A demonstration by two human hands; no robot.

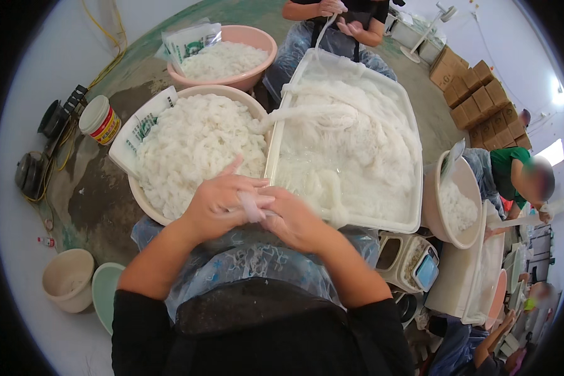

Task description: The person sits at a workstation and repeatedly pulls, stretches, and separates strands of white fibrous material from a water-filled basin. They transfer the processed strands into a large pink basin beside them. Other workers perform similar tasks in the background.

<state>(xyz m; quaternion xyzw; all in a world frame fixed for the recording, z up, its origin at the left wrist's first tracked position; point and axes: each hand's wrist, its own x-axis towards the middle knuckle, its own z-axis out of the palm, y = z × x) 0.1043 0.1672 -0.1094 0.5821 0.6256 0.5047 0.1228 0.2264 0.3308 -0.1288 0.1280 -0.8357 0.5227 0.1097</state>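
A short bundle of white, translucent strands (252, 207) is looped around the fingers of my left hand (222, 203), whose index finger points away from the others. My right hand (294, 220), slightly blurred, meets it from the right, with its fingers closed against the same bundle. Both hands are above the near edges of a cream round basin (145, 203) and a white rectangular tub (413, 216). Small white clumps (200, 144) fill the basin. Inside the tub lie long white strands (357, 138) in liquid; one thick rope of them reaches over the basin's rim.
A pink basin (263, 37) with white clumps stands beyond. Opposite, a person (351, 25) holds a strand over the tub. On the right are a scale (413, 263), another filled basin (435, 213) and a co-worker in green (511, 169). A white bucket (97, 116) stands left.
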